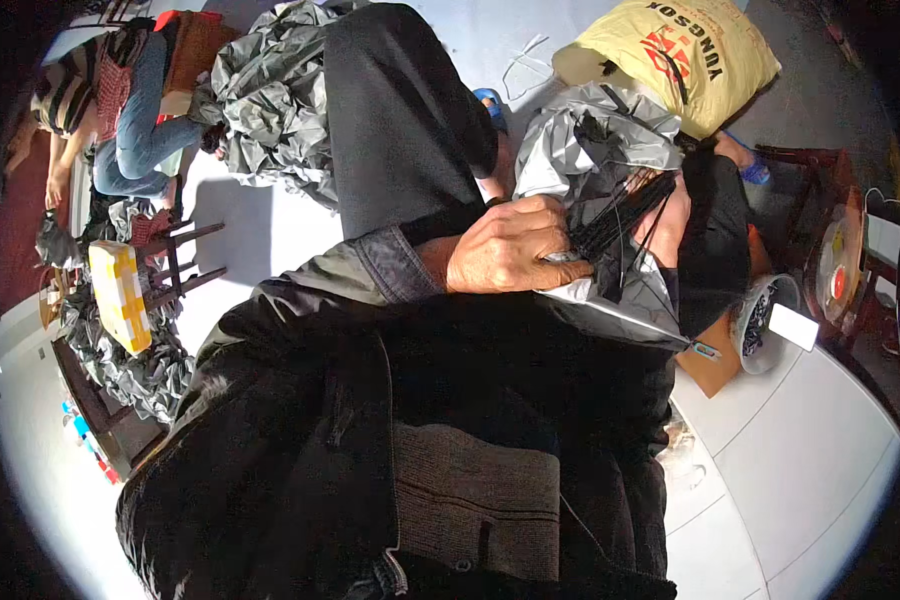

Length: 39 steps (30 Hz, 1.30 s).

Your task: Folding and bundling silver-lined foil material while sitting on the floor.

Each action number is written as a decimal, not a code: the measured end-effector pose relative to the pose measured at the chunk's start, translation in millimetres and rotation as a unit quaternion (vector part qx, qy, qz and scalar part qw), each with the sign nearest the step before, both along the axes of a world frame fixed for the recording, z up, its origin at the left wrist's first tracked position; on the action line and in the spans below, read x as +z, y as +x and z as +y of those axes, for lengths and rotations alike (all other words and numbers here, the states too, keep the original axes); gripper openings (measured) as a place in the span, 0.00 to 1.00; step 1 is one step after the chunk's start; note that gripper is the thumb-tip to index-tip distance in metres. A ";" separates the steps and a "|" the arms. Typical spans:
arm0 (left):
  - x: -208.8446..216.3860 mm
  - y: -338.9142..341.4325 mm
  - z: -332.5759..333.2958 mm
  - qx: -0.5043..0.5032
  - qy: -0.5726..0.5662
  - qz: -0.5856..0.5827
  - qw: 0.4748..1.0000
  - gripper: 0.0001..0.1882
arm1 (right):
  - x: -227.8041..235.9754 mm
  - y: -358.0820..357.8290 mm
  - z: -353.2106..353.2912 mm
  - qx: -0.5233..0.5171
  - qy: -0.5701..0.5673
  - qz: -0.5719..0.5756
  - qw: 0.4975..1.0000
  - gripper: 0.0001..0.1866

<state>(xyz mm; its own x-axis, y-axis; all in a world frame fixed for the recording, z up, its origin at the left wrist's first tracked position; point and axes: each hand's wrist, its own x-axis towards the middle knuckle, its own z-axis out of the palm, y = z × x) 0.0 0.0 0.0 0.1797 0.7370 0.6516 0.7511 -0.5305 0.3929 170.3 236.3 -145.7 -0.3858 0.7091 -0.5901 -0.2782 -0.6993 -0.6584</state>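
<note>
My left hand (515, 245) is closed, its thumb pressed on a fold of silver-grey fabric (560, 150) that lies over my lap. A bundle of thin black cords (615, 222) runs from its fingertips up toward my right hand (672, 222). Loose strands cross in front of the right hand, whose fingers are mostly hidden behind the cords and fabric. Below the hands the fabric's edge stretches to the right, where a small teal-and-white piece (706, 350) shows at its corner.
A yellow sack (685, 60) stands beyond my right knee. To the right are a bucket (767, 325) with dark bits inside and a brown cardboard piece (712, 362). Crumpled grey fabric (275, 95) lies left of my leg. A seated person (135, 130) works near a yellow-and-white package (120, 297).
</note>
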 end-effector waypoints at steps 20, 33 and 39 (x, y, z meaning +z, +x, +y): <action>-6.3 2.6 0.0 -0.001 0.023 -0.031 0.999 0.19 | 33.3 -12.6 -4.4 0.017 -0.084 0.078 0.993 0.19; -8.4 4.3 -0.9 0.012 0.033 -0.034 0.999 0.19 | -1.8 8.3 6.0 0.085 0.039 0.145 0.985 0.19; -11.5 6.8 -2.0 -0.006 0.012 -0.031 0.999 0.19 | 21.0 -0.5 2.8 0.073 0.019 0.108 0.991 0.19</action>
<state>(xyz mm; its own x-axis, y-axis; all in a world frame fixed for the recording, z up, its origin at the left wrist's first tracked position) 6.8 -2.0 -11.5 0.1462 0.7191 0.6794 0.7196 -0.5486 0.4258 169.8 239.1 -124.7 -0.5999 0.6571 -0.4565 -0.3134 -0.7179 -0.6216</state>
